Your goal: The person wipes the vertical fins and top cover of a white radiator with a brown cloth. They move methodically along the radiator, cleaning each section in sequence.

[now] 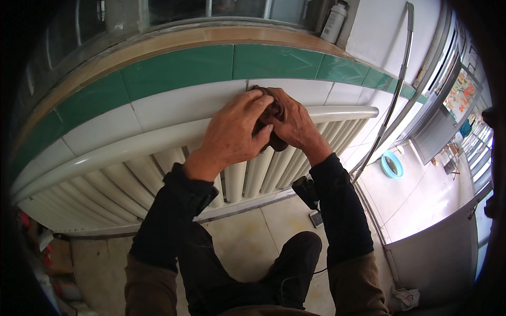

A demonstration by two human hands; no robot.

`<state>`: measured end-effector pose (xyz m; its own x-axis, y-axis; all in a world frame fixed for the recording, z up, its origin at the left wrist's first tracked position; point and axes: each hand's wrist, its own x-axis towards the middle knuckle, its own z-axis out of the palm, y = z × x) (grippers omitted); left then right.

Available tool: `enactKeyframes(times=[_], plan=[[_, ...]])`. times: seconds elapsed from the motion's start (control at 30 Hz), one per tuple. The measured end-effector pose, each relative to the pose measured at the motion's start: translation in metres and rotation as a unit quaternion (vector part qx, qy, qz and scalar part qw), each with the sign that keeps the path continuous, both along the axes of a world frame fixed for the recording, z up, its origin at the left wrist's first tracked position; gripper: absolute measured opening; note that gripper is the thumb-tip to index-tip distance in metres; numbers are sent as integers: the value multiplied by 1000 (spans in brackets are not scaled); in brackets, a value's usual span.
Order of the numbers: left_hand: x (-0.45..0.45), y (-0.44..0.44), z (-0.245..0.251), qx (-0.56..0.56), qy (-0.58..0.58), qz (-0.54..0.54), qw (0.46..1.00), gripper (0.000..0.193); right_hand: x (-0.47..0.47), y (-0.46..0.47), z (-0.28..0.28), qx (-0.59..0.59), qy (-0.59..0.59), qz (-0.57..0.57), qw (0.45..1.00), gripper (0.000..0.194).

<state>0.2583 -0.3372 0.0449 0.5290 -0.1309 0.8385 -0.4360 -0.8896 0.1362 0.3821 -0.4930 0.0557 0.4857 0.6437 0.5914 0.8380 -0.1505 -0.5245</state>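
Both my hands meet at a dark brown, soft-looking item [279, 144], perhaps cloth or leather, at the top of a cream radiator [174, 138]. My left hand [234, 128] pinches it with fingers and thumb from the left. On the other side, my right hand [294, 120] grips it with curled fingers. Much of the item is hidden behind the fingers, and its exact kind cannot be told. Its lower end hangs in front of the radiator's top pipe.
Green and white tiles run above the radiator, under a window sill [182, 37] with a white bottle [334, 23]. A metal pole [400, 81] leans at the right. On the floor are a phone [316, 218], a blue basin [392, 164] and a crumpled cloth [406, 298].
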Motion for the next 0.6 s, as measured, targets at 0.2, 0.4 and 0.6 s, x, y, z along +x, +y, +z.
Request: enactKeyframes(times=[0.2, 0.4, 0.6], plan=[[18, 1, -4, -58, 47, -33, 997, 59, 17, -9, 0, -13, -39, 18, 999, 53], [24, 5, -4, -65, 51, -40, 996, 57, 26, -28, 4, 46, 73, 7, 996, 51], [24, 4, -1, -64, 66, -43, 995, 55, 39, -42, -2, 66, 89, -28, 993, 46]])
